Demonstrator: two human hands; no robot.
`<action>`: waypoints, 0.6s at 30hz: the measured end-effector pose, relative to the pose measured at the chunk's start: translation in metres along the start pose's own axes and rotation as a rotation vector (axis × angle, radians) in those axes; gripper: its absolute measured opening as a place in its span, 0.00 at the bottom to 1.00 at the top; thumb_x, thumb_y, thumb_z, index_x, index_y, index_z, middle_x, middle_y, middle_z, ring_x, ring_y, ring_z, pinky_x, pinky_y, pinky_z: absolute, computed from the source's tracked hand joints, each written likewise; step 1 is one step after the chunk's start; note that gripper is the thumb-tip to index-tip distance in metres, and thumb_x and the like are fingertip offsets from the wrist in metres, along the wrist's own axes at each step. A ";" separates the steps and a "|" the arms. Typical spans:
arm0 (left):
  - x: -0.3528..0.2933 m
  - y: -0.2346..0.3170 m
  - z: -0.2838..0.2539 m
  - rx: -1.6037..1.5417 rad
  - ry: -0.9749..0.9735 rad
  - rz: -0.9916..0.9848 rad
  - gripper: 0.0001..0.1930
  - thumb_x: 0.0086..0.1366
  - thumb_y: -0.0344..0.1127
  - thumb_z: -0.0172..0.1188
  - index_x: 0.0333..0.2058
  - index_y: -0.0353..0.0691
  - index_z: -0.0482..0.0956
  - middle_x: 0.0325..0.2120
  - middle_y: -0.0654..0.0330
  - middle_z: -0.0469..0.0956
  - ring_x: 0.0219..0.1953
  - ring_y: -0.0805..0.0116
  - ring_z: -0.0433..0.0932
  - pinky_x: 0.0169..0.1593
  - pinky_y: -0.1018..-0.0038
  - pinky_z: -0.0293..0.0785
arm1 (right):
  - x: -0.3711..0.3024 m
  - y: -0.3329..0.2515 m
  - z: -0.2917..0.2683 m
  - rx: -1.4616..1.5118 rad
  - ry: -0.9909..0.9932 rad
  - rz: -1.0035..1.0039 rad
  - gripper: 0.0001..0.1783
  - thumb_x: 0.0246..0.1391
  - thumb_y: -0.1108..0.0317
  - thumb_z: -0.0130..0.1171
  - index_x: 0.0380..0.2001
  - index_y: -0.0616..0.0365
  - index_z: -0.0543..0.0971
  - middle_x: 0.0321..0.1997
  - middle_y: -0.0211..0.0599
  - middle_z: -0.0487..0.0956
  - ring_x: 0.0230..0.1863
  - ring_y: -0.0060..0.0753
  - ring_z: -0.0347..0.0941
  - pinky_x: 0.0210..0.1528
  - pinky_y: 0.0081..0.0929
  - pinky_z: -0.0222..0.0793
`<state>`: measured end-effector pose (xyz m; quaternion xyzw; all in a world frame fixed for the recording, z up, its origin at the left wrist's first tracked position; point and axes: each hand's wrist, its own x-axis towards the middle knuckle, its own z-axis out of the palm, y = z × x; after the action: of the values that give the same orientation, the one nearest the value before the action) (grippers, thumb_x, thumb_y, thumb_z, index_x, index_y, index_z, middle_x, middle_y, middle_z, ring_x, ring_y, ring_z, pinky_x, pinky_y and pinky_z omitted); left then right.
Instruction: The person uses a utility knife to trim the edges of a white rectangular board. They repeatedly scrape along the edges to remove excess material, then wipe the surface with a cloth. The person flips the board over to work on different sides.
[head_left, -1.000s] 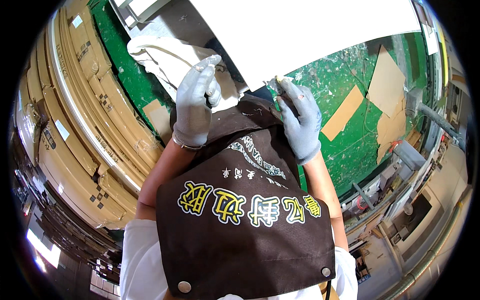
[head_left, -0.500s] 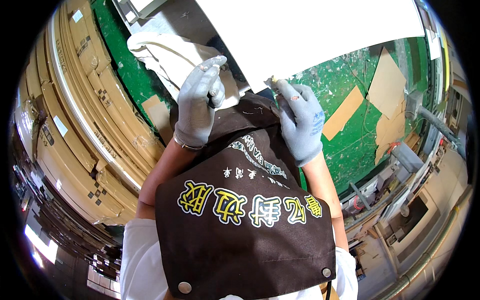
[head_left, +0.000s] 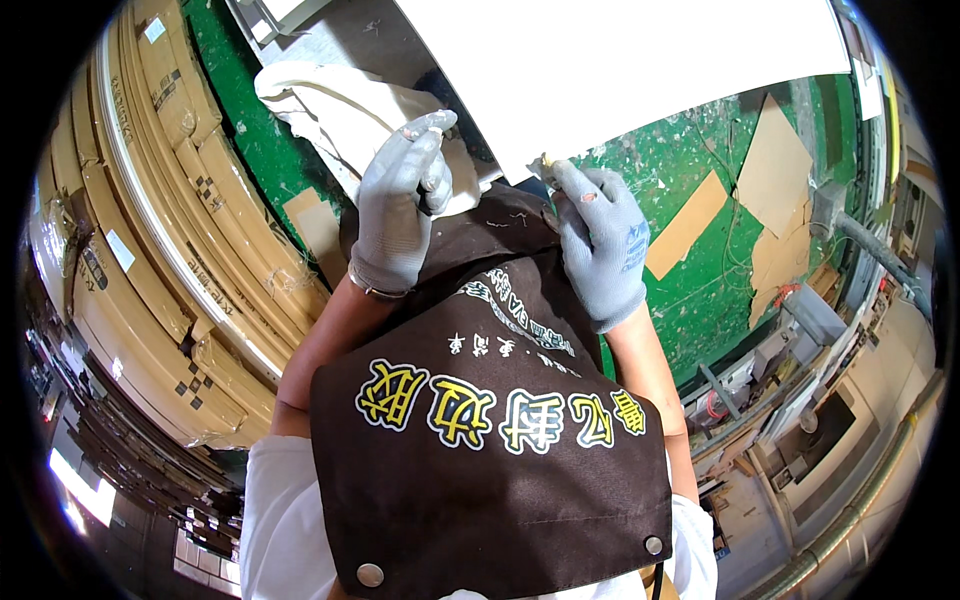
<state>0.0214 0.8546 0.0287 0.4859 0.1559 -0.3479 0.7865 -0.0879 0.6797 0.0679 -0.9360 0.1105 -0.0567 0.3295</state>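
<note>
Both of my hands wear grey work gloves. My left hand (head_left: 397, 205) is raised in front of the white cloth (head_left: 335, 110), its fingers bent and pressed together; whatever they may hold is hidden. At the near corner of the large white panel (head_left: 620, 60), my right hand (head_left: 605, 240) pinches a small dark piece with a yellowish spot (head_left: 543, 167). That piece is too small to name. Beneath the hands, a dark brown printed apron (head_left: 480, 500) covers my front.
Long cardboard packages (head_left: 170, 270) are stacked along the left. Flat brown cardboard pieces (head_left: 688, 225) lie on the scuffed green floor (head_left: 715, 320) to the right. Beyond them is a metal bar (head_left: 875, 245). A grey surface (head_left: 365, 45) sits beside the white panel.
</note>
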 end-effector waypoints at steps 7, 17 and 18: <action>-0.001 -0.004 -0.004 0.038 -0.026 0.035 0.14 0.72 0.35 0.46 0.47 0.33 0.76 0.17 0.72 0.59 0.18 0.83 0.56 0.22 0.84 0.51 | -0.002 0.003 0.001 -0.002 0.001 -0.023 0.20 0.50 0.80 0.58 0.48 0.56 0.79 0.37 0.46 0.78 0.38 0.46 0.76 0.40 0.34 0.71; -0.001 -0.002 0.001 0.036 0.000 0.002 0.14 0.72 0.35 0.46 0.47 0.33 0.76 0.17 0.71 0.59 0.17 0.83 0.57 0.21 0.84 0.51 | -0.003 0.006 0.000 -0.010 -0.008 -0.027 0.26 0.47 0.77 0.56 0.52 0.50 0.78 0.37 0.42 0.77 0.39 0.46 0.75 0.41 0.37 0.71; -0.001 -0.002 0.001 0.018 -0.002 -0.005 0.14 0.72 0.35 0.46 0.47 0.33 0.76 0.17 0.72 0.59 0.17 0.83 0.57 0.21 0.84 0.51 | -0.004 0.006 0.000 -0.012 -0.007 -0.022 0.25 0.47 0.77 0.56 0.52 0.50 0.78 0.37 0.41 0.77 0.38 0.46 0.75 0.41 0.37 0.71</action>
<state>0.0192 0.8536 0.0282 0.4922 0.1532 -0.3517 0.7814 -0.0930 0.6763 0.0642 -0.9393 0.0992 -0.0564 0.3235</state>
